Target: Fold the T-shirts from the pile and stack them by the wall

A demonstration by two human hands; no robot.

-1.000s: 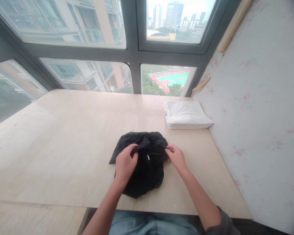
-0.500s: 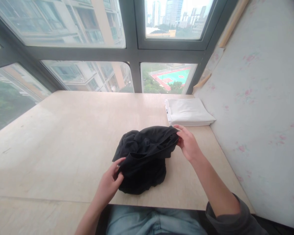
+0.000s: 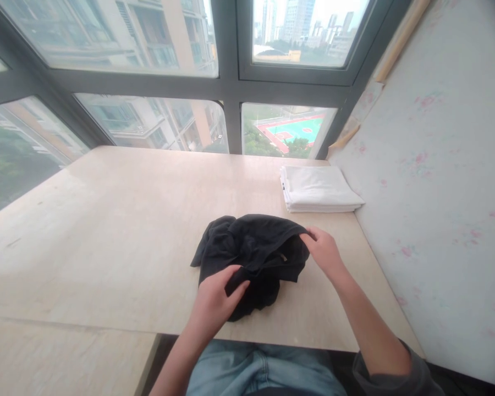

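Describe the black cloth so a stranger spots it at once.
Below the gray-framed window spreads a pale tabletop. Near the front edge, the right hand pinches a crumpled black cloth; the left hand is at its near side. Unlike the folded white stack beyond it, beside the wall, it is dark and loosely bunched.

Likely a home: flowered wallpaper (image 3: pixel 449 165) and a window (image 3: pixel 231 82) overlooking an apartment building (image 3: pixel 160 41).

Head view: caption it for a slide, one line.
Right hand pinching the edge of a rumpled black cloth, left hand at its near side, folded white stack beyond.
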